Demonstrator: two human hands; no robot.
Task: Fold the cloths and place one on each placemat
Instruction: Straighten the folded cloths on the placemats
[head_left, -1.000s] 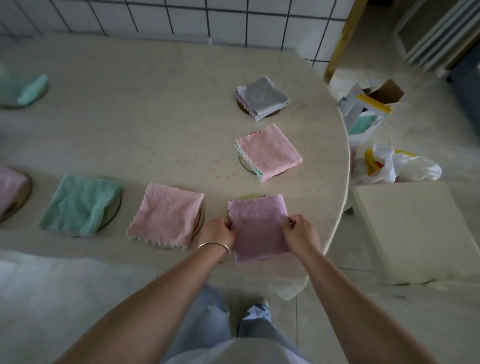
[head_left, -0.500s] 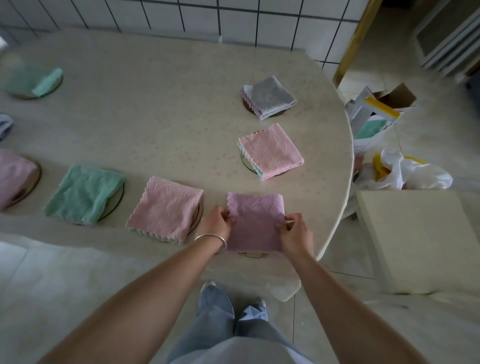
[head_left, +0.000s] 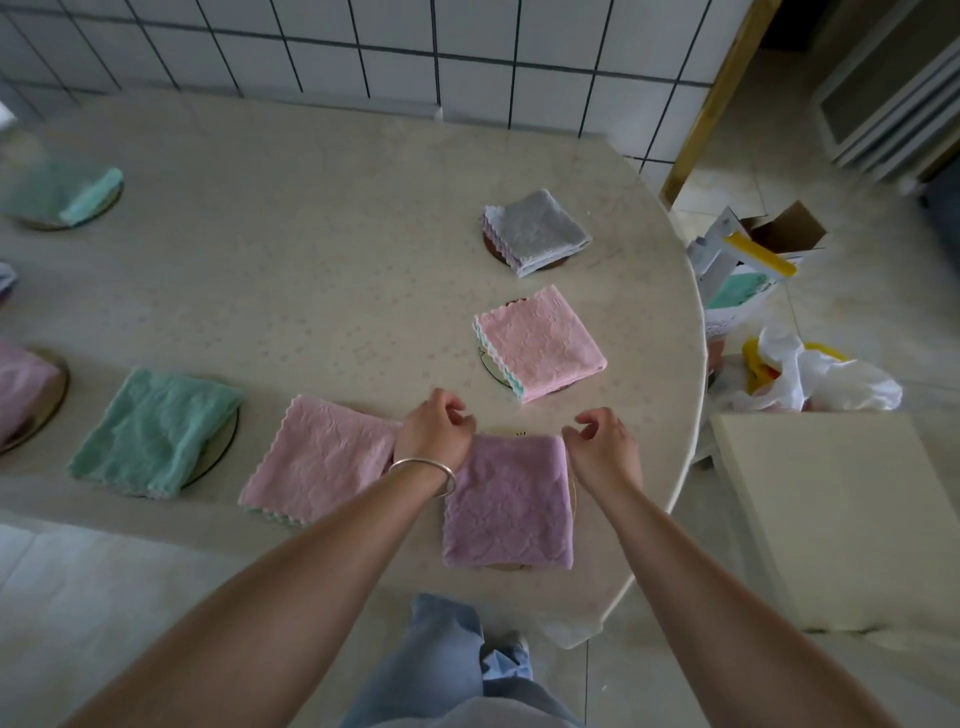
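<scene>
A folded lilac terry cloth (head_left: 508, 506) is laid flat on a round placemat (head_left: 573, 493) at the near edge of the pale speckled surface (head_left: 311, 291).

The left hand (head_left: 435, 432) and the right hand (head_left: 602, 441) are held at the cloth's far corners, fingers loosely curled with nothing gripped. A folded pink cloth (head_left: 319, 457) is seen just beside the left hand; a second pink cloth (head_left: 540, 343) and a grey cloth (head_left: 537, 231) are set on mats farther back.
</scene>
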